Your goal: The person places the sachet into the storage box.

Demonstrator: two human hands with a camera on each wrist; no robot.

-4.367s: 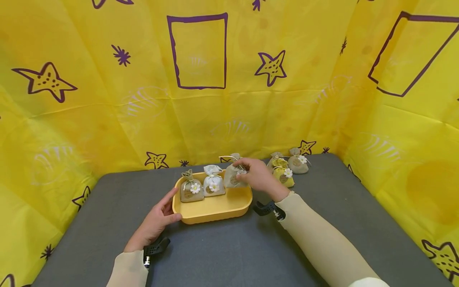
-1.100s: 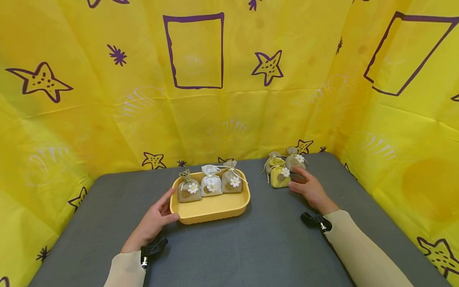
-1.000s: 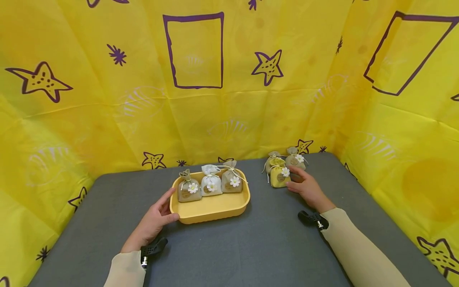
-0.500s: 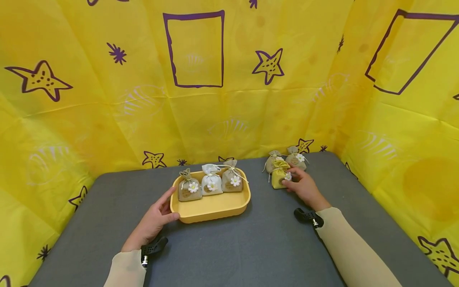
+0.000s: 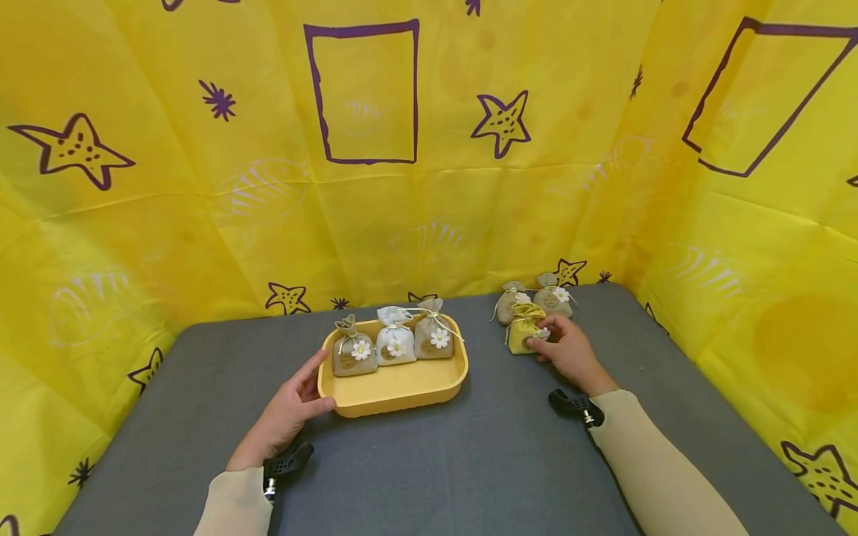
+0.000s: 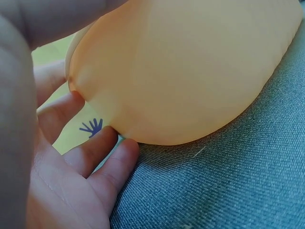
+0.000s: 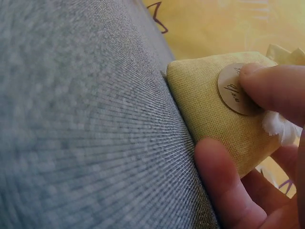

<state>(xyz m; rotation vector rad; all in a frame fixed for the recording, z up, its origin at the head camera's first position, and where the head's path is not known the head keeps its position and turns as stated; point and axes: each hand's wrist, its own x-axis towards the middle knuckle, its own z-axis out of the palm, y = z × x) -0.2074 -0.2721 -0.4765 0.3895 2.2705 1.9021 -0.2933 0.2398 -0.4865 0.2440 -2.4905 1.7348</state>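
My right hand [image 5: 568, 353] pinches a small yellow drawstring sachet [image 5: 521, 338] on the table, its thumb over the round paper tag [image 7: 232, 90] in the right wrist view. The sachet still meets the cloth along its lower edge, and its white flower is partly covered. Around the left end of a yellow oblong tray [image 5: 402, 406] my left hand [image 5: 284, 412] holds on, thumb at the near side and fingers along the end. Inside the tray, side by side along the back, stand a brown sachet [image 5: 348, 362], a white sachet [image 5: 390, 351] and a beige sachet [image 5: 429, 345].
Right behind the yellow sachet stand two more beige sachets, a left one [image 5: 509, 307] and a right one [image 5: 551, 299] with a white flower. Grey cloth covers the table [image 5: 429, 469]. A yellow printed curtain [image 5: 362, 231] closes off the back and sides.
Earlier my right hand set the beige sachet into the tray, then moved right to the yellow sachet. It now grips this sachet, which has turned slightly. My left hand stays at the tray.
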